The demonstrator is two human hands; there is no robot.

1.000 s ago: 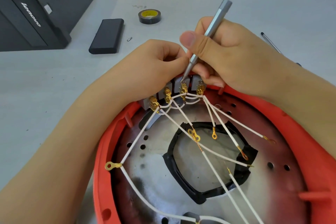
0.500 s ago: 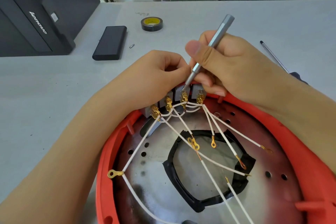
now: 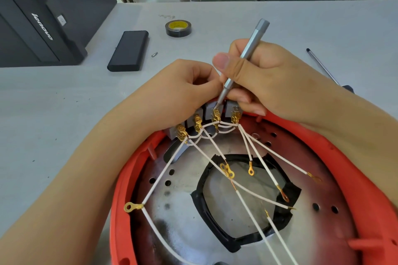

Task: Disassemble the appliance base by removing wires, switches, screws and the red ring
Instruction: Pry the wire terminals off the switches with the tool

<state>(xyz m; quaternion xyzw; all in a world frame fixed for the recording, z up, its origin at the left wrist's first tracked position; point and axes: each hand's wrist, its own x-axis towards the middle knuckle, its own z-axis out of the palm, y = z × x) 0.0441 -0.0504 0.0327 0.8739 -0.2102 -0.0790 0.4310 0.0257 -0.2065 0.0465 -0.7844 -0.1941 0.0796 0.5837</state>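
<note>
Little has moved between the earlier frames and now: both hands sit at the same spot on the switch bank, and only the view has dipped, sliding the desk items down-frame. Screwdriver tip has held its place at the third brass terminal.

Right hand [image 3: 269, 77] pinches the slim grey precision screwdriver [image 3: 243, 60] pen-style between thumb and fingers, shaft tilted, tip down on the brass terminal [image 3: 216, 115] of one grey switch [image 3: 210, 109]. Left hand [image 3: 183, 90] is curled, fingers bunched against the outer side of the switch row; what exactly it pinches is hidden behind the knuckles, likely bracing the switch bodies.

Four switches stand in a row at the far rim of the red ring [image 3: 355, 178], each with a brass spade connector still seated. White wires [image 3: 254, 155] fan from them across the metal base plate [image 3: 176, 211]; their ring lugs [image 3: 129, 207] hang loose, fastened to nothing. A black-edged opening [image 3: 202, 211] sits mid-plate.

Judgement: no connector has come off in this interval, so the prying step is stalled or just beginning. Lugs freed, switches and ring still to go; task roughly early-middle. Risk: tip slipping off the terminal toward the left fingers.

On the desk beyond: black tape roll [image 3: 178, 28], flat black case [image 3: 128, 50], loose bit [image 3: 154, 54], second screwdriver [image 3: 323, 66], black computer tower [image 3: 38, 17].
</note>
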